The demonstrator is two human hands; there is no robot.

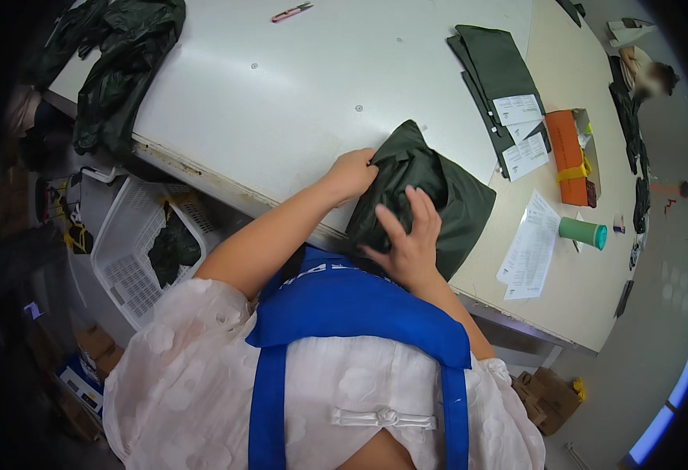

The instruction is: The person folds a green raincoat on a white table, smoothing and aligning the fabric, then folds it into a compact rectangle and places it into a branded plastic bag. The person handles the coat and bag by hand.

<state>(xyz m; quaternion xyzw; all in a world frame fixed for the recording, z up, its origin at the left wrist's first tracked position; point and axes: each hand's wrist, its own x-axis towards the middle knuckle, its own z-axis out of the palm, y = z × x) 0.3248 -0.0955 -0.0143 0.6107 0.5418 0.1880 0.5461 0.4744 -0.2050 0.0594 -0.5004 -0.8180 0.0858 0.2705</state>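
Note:
A bundle of dark green, slightly shiny fabric [465,204] lies at the table's near edge, right in front of me. It is roughly square, with a loose fold standing up across its middle. At its left edge my left hand [352,175] pinches the fabric, fingers closed. Over the near part of the bundle is my right hand [413,247], fingers spread apart and holding nothing. Whether its fingertips touch the cloth I cannot tell. The underside of the bundle is hidden.
Folded green pieces [496,66] with white paper slips lie at the far right of the white table [281,125]. Nearby are an orange box [567,149], printed sheets [533,251] and a green cylinder [579,231]. Thread snips [291,12] lie far off; a white basket [120,251] stands below left.

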